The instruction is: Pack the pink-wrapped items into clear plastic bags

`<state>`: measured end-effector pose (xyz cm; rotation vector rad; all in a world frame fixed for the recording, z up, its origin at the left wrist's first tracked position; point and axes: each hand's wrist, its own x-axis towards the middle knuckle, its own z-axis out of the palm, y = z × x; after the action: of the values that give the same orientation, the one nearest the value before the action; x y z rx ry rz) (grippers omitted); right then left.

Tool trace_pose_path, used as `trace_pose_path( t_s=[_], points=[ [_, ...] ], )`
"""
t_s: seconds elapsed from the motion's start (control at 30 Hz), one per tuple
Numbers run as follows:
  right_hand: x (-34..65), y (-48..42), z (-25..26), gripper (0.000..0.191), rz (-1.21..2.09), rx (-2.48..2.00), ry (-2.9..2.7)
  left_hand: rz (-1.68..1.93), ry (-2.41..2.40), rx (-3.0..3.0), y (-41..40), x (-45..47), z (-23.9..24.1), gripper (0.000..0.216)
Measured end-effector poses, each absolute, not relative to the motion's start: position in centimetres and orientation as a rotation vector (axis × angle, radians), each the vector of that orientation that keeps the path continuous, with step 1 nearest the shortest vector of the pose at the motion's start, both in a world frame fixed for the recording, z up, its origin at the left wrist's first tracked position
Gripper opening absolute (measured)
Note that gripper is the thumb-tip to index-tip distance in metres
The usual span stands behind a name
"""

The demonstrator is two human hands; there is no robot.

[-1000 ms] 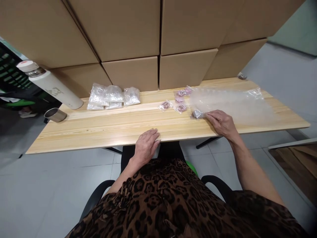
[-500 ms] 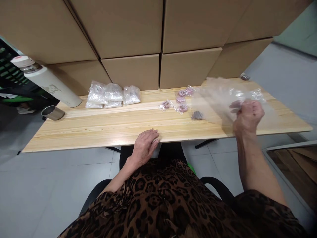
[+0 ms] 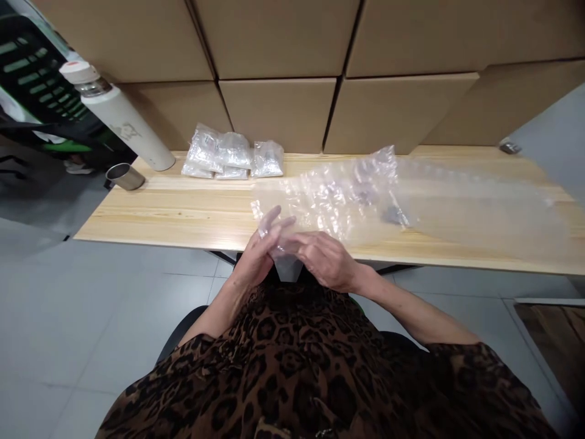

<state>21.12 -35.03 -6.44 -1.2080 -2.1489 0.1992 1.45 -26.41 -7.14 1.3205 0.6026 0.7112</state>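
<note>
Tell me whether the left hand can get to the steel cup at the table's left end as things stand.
Probably yes. Bare table lies between the left hand and the steel cup, nothing standing between. But that hand shares hold of the clear plastic bag with the right hand, and the cup needs a long sideways stretch.

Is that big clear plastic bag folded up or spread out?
Spread out: the plastic bag lies across the table, one end held by both hands.
</note>
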Motion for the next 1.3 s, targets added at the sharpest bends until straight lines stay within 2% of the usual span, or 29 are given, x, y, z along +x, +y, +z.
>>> trace_pose_path(
  t_s=[0.1,0.23,0.4,0.5,0.57,0.63,0.7,0.8,0.9,1.1,1.2,1.3],
  points=[
    [19.3,-34.0,-7.7,0.034,0.266,-1.129,-2.227,0.813,0.753,1.337,-25.2,-0.7,-8.5,0.079],
    [20.7,-33.4,-6.9,0.022,0.249,-1.107,-2.165,0.927,0.967,1.393,-22.5,-3.9,-8.7,0.075],
    [28.4,-31.0,-4.6,0.026,0.002,-1.503,-1.876,0.964,1.345,1.645,-19.4,-8.2,-6.7,0.061],
    [33.4,-29.3,-4.2,0.030,-0.069,-1.757,-1.737,1.100,1.595,2.006,-19.4,-9.4,-6.1,0.072],
    [35.4,-28.1,-4.4,0.035,-0.021,-1.859,-1.811,1.164,1.601,2.233,-20.5,-8.8,-5.8,0.081],
    [36.4,-27.0,-4.7,0.043,0.076,-1.876,-1.985,1.017,1.463,2.411,-22.0,-7.1,-5.6,0.074],
    [36.6,-25.7,-4.9,0.052,0.211,-1.850,-2.150,0.678,1.267,2.530,-23.5,-5.0,-5.6,0.060],
    [36.6,-23.8,-4.8,0.067,0.452,-1.840,-2.265,0.256,1.075,2.618,-24.6,-2.6,-5.9,0.054],
    [36.8,-22.5,-4.7,0.069,0.516,-1.849,-2.260,0.182,1.105,2.622,-24.5,-2.3,-6.1,0.053],
    [37.4,-22.5,-5.4,0.050,0.379,-1.890,-2.105,0.322,1.171,2.569,-24.1,-3.7,-6.8,0.046],
    [37.6,-23.2,-5.0,0.041,0.422,-1.877,-1.789,0.654,1.097,2.478,-24.4,-2.7,-7.3,0.040],
    [35.9,-24.9,-3.4,0.043,0.555,-1.695,-1.481,0.944,0.845,2.141,-25.4,-0.1,-7.3,0.044]
  ],
)
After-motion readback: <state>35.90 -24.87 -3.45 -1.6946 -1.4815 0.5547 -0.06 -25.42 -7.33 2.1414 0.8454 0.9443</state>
